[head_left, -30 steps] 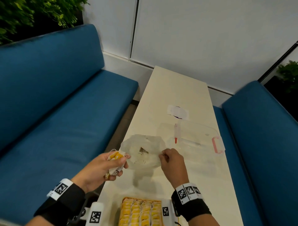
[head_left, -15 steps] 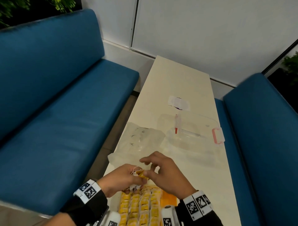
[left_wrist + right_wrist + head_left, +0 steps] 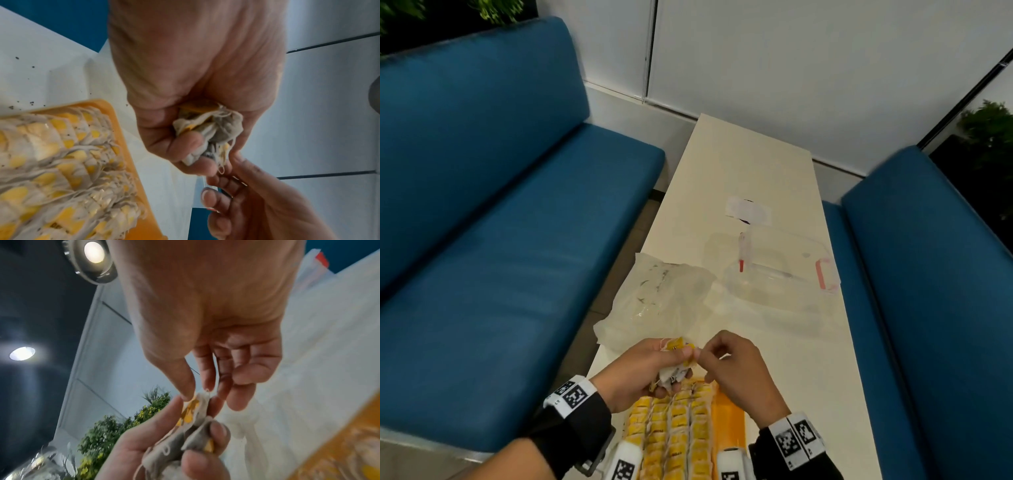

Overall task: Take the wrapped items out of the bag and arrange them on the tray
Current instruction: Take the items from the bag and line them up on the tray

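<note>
Moved from bag (image 3: 657, 301) to just above tray (image 3: 729, 416). Left hand (image 3: 643, 371) clutching a bunch of packets (image 3: 674, 371); right hand (image 3: 732, 370) pinching one packet's corner. Mostly done: tray nearly filled with rows, one strip bare. Bag flat on table (image 3: 808, 359), seemingly emptied.

Black sleeves (image 3: 571, 431), white wristbands (image 3: 570, 395) printed with black square codes, seemingly wrist-mounted white cameras (image 3: 625, 462)

Both hands (image 3: 681, 366) together, fingers curled.
</note>
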The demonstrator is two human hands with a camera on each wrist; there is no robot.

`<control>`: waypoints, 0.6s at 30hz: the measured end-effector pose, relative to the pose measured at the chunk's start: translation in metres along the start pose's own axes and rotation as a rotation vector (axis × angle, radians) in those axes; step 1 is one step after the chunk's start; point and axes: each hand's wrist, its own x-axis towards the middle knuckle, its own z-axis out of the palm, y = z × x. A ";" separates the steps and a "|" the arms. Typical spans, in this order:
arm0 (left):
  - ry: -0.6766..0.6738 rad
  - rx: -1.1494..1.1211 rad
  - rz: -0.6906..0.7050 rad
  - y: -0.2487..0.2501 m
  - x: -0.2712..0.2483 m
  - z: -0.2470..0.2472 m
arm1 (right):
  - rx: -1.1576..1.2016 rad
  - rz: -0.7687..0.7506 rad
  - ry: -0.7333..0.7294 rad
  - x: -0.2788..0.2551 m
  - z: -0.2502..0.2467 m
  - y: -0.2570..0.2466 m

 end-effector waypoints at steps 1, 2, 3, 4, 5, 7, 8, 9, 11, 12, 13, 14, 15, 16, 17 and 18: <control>0.009 -0.004 0.009 0.000 -0.001 0.003 | 0.048 0.049 -0.046 -0.002 0.001 0.000; 0.025 -0.006 0.012 0.000 -0.001 0.007 | 0.095 0.091 -0.081 -0.004 0.002 0.000; 0.047 -0.005 0.012 0.000 -0.001 0.010 | 0.137 0.119 -0.099 -0.005 0.002 0.001; 0.074 0.001 0.011 0.000 -0.001 0.013 | 0.172 0.131 -0.098 -0.006 0.003 0.002; 0.098 0.007 0.014 0.000 0.000 0.016 | 0.208 0.137 -0.084 -0.006 0.003 0.003; 0.134 0.005 0.031 -0.002 0.000 0.018 | 0.299 0.150 -0.057 -0.007 0.003 0.006; 0.147 -0.002 0.042 -0.003 0.000 0.019 | 0.351 0.161 -0.049 -0.008 0.002 0.007; 0.156 -0.009 0.055 -0.004 -0.001 0.019 | 0.403 0.169 -0.045 -0.009 0.001 0.008; 0.179 -0.015 0.069 -0.007 -0.002 0.018 | 0.467 0.168 -0.036 -0.011 -0.001 0.008; 0.187 -0.014 0.071 -0.008 -0.002 0.018 | 0.475 0.159 -0.022 -0.012 -0.003 0.009; 0.192 -0.012 0.072 -0.009 -0.003 0.017 | 0.470 0.150 -0.004 -0.012 -0.006 0.009; 0.196 -0.008 0.070 -0.011 -0.004 0.015 | 0.445 0.138 0.014 -0.012 -0.010 0.010; 0.202 0.003 0.067 -0.013 -0.005 0.014 | 0.389 0.118 0.025 -0.012 -0.014 0.011; 0.209 0.020 0.063 -0.016 -0.007 0.012 | 0.275 0.082 0.027 -0.011 -0.019 0.013; 0.215 0.040 0.057 -0.018 -0.008 0.010 | 0.110 0.035 0.013 -0.010 -0.023 0.015; 0.221 0.060 0.048 -0.021 -0.010 0.007 | -0.088 -0.014 -0.010 -0.010 -0.028 0.018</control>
